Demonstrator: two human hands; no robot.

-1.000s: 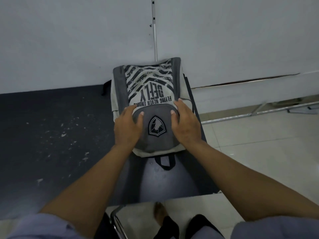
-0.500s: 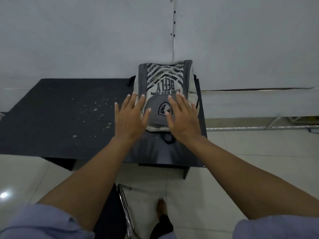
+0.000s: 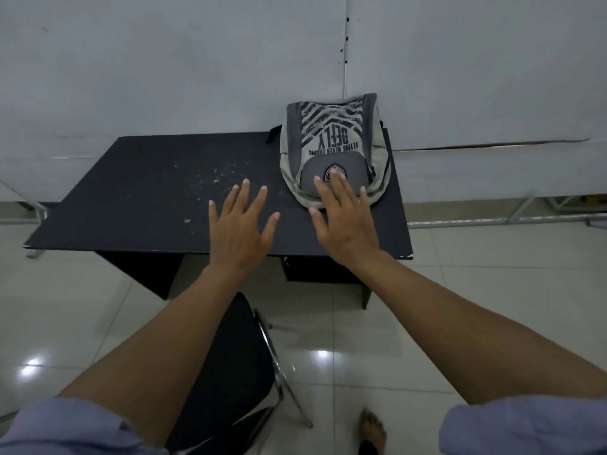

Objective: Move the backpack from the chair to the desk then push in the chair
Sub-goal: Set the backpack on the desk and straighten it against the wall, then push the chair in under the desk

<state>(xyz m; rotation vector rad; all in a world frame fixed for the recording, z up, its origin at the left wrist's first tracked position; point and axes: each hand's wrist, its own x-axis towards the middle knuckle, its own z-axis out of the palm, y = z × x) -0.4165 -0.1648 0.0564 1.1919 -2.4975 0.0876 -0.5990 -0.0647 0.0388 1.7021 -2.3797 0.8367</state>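
The grey and beige backpack [image 3: 331, 139] with black stripes and lettering lies flat at the back right of the black desk [image 3: 147, 192], its top end against the wall. My left hand [image 3: 239, 224] hovers open over the desk's front edge, left of the backpack, holding nothing. My right hand [image 3: 345, 218] is open too, fingers spread; its fingertips overlap the backpack's near end in the image, but I cannot tell if they touch. The black chair [image 3: 236, 372] with a chrome frame stands on the floor in front of the desk, partly hidden behind my left forearm.
The desk backs onto a white wall [image 3: 197, 60]. Pale scuff marks [image 3: 213, 175] dot the desktop's middle. Glossy tiled floor [image 3: 460, 307] surrounds the desk. My bare foot [image 3: 371, 428] shows to the right of the chair. Metal rails [image 3: 492, 220] run along the wall base at right.
Both hands let go of the backpack and drew back toward me with fingers spread. The view pulled back, and the chair has come into sight.
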